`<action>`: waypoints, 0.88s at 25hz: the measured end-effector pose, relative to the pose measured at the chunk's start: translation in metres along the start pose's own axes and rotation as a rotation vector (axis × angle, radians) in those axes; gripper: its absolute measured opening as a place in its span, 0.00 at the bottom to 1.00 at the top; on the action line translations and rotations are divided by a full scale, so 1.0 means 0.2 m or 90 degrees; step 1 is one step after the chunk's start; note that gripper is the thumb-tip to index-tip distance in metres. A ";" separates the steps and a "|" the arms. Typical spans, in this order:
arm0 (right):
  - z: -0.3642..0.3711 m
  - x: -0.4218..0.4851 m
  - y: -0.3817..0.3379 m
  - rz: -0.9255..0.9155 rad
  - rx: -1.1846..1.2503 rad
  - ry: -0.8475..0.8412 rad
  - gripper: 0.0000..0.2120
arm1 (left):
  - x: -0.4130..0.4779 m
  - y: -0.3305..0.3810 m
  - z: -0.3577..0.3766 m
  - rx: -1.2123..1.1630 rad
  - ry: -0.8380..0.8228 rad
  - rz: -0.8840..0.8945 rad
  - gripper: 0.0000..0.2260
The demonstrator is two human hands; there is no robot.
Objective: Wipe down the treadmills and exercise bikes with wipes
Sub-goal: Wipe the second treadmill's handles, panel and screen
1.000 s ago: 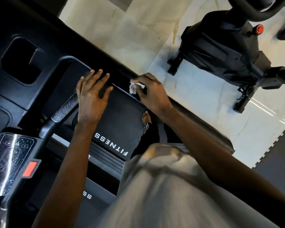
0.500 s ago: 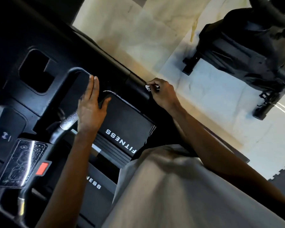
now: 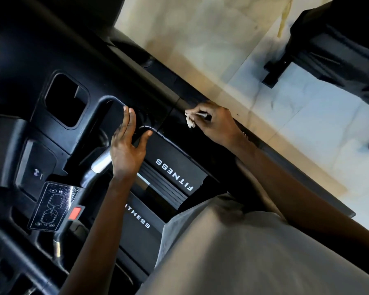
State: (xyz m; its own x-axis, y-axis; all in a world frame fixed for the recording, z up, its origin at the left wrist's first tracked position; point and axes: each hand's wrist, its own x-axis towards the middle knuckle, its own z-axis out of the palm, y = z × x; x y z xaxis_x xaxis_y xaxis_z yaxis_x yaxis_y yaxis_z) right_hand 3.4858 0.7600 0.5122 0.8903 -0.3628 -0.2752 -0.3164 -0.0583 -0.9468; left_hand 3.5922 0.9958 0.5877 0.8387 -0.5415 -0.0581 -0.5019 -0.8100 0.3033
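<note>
I stand on a black treadmill (image 3: 170,167) whose motor cover reads FITNESS. My right hand (image 3: 216,124) pinches a small crumpled white wipe (image 3: 191,121) against the treadmill's black side rail (image 3: 158,81) at the far right of the console. My left hand (image 3: 126,145) is held edge-on with straight fingers, just over the loop handle (image 3: 98,116) of the console, thumb spread toward the motor cover. Whether it touches the handle I cannot tell.
The console has a cup recess (image 3: 66,99), a glossy control panel (image 3: 51,207) and a red stop key (image 3: 75,212) at lower left. A black exercise bike (image 3: 332,50) stands on the pale marble floor (image 3: 222,39) at upper right.
My right hand with the wipe has slid up along the side rail toward the console. My left hand has turned from lying flat to standing on its edge.
</note>
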 end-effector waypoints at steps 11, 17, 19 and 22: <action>0.03 0.00 -0.14 -0.012 -0.027 -0.006 0.05 | 0.00 -0.02 0.02 0.006 0.029 0.008 0.30; 0.13 -0.15 -0.16 -0.086 -0.143 0.042 0.10 | 0.00 -0.03 0.04 0.043 0.061 0.053 0.29; 0.16 -0.08 -0.18 -0.033 -0.159 0.095 0.11 | 0.00 -0.03 0.05 0.045 0.058 0.057 0.27; 0.27 -0.12 -0.24 -0.074 -0.203 0.113 0.11 | 0.05 -0.08 0.04 0.032 0.015 0.212 0.20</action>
State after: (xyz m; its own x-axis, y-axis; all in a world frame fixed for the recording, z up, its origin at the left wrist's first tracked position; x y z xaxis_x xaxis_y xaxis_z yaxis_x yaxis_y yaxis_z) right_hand 3.4982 0.8220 0.5543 0.8647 -0.4902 -0.1093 -0.3275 -0.3852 -0.8628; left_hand 3.6064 1.0021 0.5751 0.6313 -0.7733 0.0585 -0.7583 -0.5998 0.2553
